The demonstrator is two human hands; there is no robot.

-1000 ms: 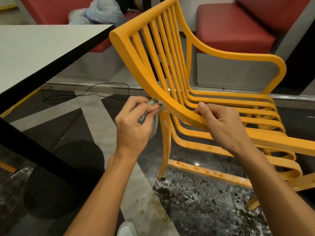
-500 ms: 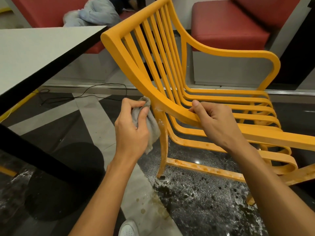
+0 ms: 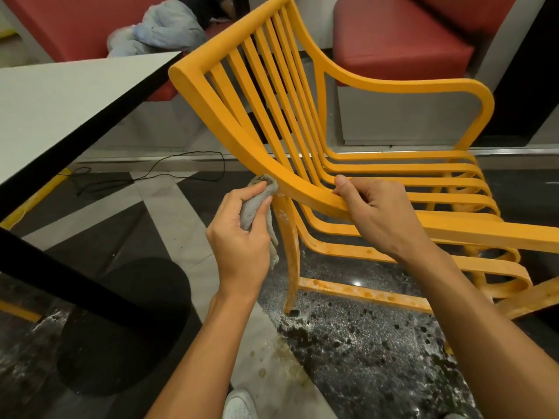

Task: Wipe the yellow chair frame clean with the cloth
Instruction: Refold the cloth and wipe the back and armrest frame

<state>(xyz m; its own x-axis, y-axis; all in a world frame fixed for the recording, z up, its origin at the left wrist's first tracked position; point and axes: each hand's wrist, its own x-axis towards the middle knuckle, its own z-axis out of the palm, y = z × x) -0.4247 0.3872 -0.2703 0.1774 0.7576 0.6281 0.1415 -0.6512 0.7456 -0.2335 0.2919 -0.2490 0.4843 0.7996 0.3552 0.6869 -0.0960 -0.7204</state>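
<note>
Head view: nearest to you, the tip of a white shoe point(image 3: 239, 403) shows on the wet, speckled dark floor point(image 3: 363, 343). Your left hand point(image 3: 242, 246) has its fingers curled tightly around a crumpled grey cloth point(image 3: 252, 208). The top of the cloth touches the yellow slatted chair frame point(image 3: 214, 116) where the near leg meets the curved side rail. Just to the right, your right hand point(image 3: 381, 219) is clamped on this rail, thumb over its top. On the left stands a white table with a black edge point(image 3: 60, 101). Farther behind are red cushioned benches point(image 3: 393, 34).
</note>
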